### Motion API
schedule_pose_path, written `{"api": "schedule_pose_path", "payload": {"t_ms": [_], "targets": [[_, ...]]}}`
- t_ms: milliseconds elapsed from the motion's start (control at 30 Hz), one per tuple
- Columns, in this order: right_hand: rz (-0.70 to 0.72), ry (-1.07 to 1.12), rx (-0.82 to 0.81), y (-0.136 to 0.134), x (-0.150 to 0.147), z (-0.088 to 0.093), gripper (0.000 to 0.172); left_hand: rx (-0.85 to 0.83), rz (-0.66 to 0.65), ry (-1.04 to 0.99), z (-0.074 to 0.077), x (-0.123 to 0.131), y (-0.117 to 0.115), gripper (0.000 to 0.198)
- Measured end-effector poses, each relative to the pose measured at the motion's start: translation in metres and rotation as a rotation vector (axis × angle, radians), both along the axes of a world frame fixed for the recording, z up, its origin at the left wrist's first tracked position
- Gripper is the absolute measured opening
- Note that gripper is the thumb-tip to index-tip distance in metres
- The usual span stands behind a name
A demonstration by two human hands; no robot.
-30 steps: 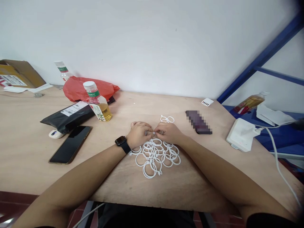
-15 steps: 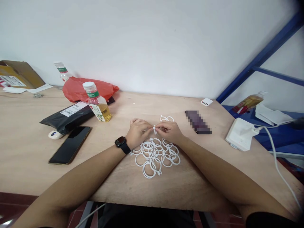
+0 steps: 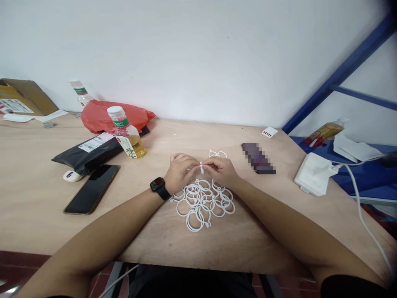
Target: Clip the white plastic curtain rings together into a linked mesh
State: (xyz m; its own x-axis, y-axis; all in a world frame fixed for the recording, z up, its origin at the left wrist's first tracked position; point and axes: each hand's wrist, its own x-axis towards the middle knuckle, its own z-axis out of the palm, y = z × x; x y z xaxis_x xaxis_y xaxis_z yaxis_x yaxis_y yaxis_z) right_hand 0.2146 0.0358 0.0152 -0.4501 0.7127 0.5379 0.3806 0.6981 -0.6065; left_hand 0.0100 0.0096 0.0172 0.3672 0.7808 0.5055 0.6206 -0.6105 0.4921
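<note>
Left hand point(image 3: 179, 171) and right hand point(image 3: 222, 170) meet above the table point(image 3: 43, 198), fingers of both pinched on one small white ring point(image 3: 201, 167), pile of rings point(image 3: 203, 202) just below, bottle point(image 3: 126, 133) and phone point(image 3: 92, 188) off left

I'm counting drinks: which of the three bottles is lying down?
The bottle with the red label on the blue shelf at right lies on its side; the two bottles by the red bag stand upright.
</note>
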Motion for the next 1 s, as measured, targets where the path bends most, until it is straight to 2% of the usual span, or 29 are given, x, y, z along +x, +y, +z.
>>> {"api": "schedule_pose_path", "payload": {"t_ms": [67,233,367,467,533,700,867,1000], "targets": [[-0.011,0.020,-0.001,-0.001,-0.002,-0.002,0.011,-0.017,0.040,0.008,-0.001,0.001,0.001,0.024],[-0.060,-0.025,0.060,0.001,-0.003,-0.007,0.011,-0.022,0.037,0.024,-0.005,0.001,0.002,0.022],[-0.176,-0.128,0.150,0.013,0.004,-0.010,0.013,-0.060,0.073,0.033,-0.004,-0.006,0.003,0.022],[-0.302,-0.184,0.152,0.022,0.011,-0.012,0.015,-0.103,0.038,0.068,0.001,-0.016,0.005,0.028],[-0.334,-0.194,0.151,0.023,0.013,-0.013,0.018,-0.148,0.002,0.123,0.003,-0.022,0.006,0.023],[-0.177,-0.178,0.235,0.017,0.011,-0.014,0.014,-0.200,-0.069,0.228,0.001,-0.023,0.008,0.011],[-0.013,-0.186,0.244,0.013,0.009,-0.014,0.013,-0.225,-0.087,0.217,-0.003,-0.019,0.008,0.004],[-0.008,-0.274,0.188,0.013,0.008,-0.014,0.012,-0.225,-0.106,0.198,-0.004,-0.018,0.009,0.004]]}}
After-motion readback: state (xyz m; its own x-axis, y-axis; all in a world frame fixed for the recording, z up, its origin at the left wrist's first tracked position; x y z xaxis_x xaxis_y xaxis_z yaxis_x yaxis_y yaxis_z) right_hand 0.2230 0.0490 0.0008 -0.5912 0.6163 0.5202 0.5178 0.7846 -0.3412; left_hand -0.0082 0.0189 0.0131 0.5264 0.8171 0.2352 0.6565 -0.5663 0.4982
